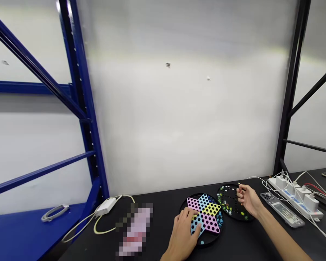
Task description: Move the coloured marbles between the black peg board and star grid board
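Currently: left hand [182, 235] rests open, fingers on the star-shaped Chinese checkers board [203, 217]; right hand [247, 200] curls just above a black marble tray [232, 204] (any pinched marble: cannot tell).

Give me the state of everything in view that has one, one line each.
Left hand: flat on the board, fingers spread.
Chinese checkers star board: lying flat on a round black base.
Right hand: fingers curled, beside the black holed board.
Marbles: scattered over that board.
White power strip: chargers plugged in.
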